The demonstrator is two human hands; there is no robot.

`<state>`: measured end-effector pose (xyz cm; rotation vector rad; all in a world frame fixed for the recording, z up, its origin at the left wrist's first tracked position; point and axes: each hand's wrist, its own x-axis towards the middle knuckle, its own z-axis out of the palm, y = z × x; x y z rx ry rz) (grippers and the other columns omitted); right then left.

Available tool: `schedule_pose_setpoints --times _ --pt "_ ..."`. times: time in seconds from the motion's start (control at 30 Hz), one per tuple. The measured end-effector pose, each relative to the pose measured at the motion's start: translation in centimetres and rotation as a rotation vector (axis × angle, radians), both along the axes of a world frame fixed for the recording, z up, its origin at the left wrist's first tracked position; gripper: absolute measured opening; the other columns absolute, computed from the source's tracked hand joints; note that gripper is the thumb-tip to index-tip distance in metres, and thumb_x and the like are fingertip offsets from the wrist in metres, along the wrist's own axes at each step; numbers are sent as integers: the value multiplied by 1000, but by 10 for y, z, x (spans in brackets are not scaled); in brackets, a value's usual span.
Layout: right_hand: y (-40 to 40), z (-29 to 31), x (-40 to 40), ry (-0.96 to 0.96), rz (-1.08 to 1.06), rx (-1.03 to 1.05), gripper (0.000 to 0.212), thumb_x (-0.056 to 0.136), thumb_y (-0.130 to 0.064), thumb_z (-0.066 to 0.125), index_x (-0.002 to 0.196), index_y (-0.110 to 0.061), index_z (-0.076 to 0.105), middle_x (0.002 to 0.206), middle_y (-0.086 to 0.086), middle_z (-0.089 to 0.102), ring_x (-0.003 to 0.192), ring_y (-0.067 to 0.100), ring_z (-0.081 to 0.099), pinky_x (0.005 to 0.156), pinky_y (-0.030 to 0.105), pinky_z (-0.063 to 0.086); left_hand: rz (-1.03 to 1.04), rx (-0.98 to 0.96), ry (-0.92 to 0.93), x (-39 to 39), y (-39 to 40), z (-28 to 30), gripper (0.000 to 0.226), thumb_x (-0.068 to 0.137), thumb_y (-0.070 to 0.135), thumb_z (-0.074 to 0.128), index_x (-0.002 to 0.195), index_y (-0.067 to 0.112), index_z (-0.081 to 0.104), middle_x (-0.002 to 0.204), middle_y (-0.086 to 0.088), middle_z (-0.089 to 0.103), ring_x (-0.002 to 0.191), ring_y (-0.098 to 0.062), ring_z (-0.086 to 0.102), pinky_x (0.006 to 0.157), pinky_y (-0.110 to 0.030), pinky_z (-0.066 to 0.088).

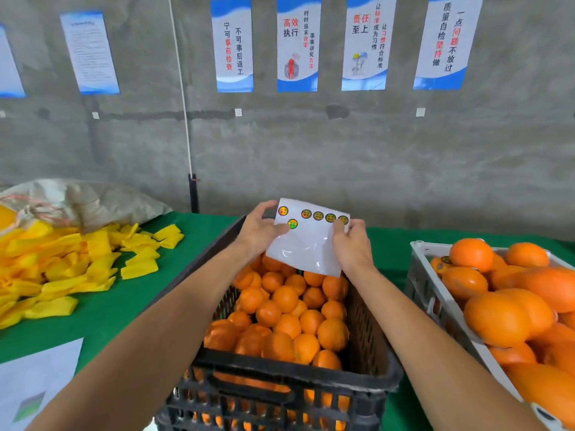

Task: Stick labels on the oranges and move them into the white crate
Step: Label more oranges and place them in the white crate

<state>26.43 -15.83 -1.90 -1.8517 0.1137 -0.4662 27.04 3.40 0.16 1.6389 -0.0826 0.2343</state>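
Hands, left (258,231) and right (353,247), pinch label sheet (306,244) above black crate (280,377).

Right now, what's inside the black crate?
The black crate is full of oranges. The label sheet and both hands cover its far end; lower layers are hidden.

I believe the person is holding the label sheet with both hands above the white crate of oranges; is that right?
Not quite. The head view shows the left hand and right hand holding the label sheet above the black crate of oranges, not the white one. The white crate stands off to the right.
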Motion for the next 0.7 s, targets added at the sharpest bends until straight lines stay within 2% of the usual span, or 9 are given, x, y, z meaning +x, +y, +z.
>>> schedule_pose_setpoints --times 0.1,0.17,0.27,0.33,0.37,0.43,0.5,0.63,0.7 --pt "0 0 -4 -127 -24 -181 48 100 -37 59 138 -15 39 138 9 51 123 30 54 94 41 47 -29 162 -38 -3 3 -4 49 91 3 73 135 13 52 111 -10 75 85 -14 74 71 -29 62" --pt "-1 0 -7 -271 -47 -450 62 97 -34 65 149 -15 37 158 10 35 143 29 36 112 42 37 -22 230 -35 -4 2 -7 46 92 10 74 134 8 54 112 -10 75 90 -18 75 77 -35 63" --pt "3 3 -13 -419 59 -820 54 96 -39 66 145 -22 52 166 6 28 153 26 23 122 41 22 -18 199 -31 -6 -3 -6 35 88 16 80 118 1 68 105 -18 76 92 -28 74 86 -45 60" --pt "9 1 -16 -409 201 -903 47 98 -37 64 142 -22 58 161 2 40 150 24 32 120 39 26 -69 159 -47 -11 -6 -4 25 90 21 78 104 0 76 102 -25 75 87 -29 70 84 -43 56" --pt "10 0 -18 -395 242 -866 45 100 -35 62 142 -20 59 155 2 48 145 23 40 118 39 32 -92 140 -49 -14 -7 -4 24 93 23 75 103 2 78 103 -26 74 87 -30 69 84 -42 55" --pt "9 2 -21 -342 256 -751 42 102 -33 60 141 -16 60 142 4 60 131 23 54 109 41 45 -115 96 -18 -20 -11 -3 28 97 26 69 109 1 77 106 -23 75 97 -34 71 91 -43 56" --pt "7 5 -24 -301 243 -730 38 103 -32 60 136 -14 64 132 5 67 120 22 61 100 40 51 -127 40 14 -24 -15 -2 32 100 24 65 114 -3 74 110 -23 74 104 -37 71 94 -44 57" --pt "8 5 -26 -321 246 -714 16 103 -25 60 99 -13 70 93 2 68 87 19 61 75 33 47 -130 85 7 -31 -15 -1 34 102 28 62 114 -2 73 109 -20 75 97 -28 72 89 -37 58" --pt "8 5 -26 -299 241 -679 19 104 -24 60 102 -12 75 92 3 70 86 18 63 74 31 48 -153 144 4 -31 -14 -1 34 103 32 60 113 3 75 106 -14 77 97 -26 74 87 -33 59"
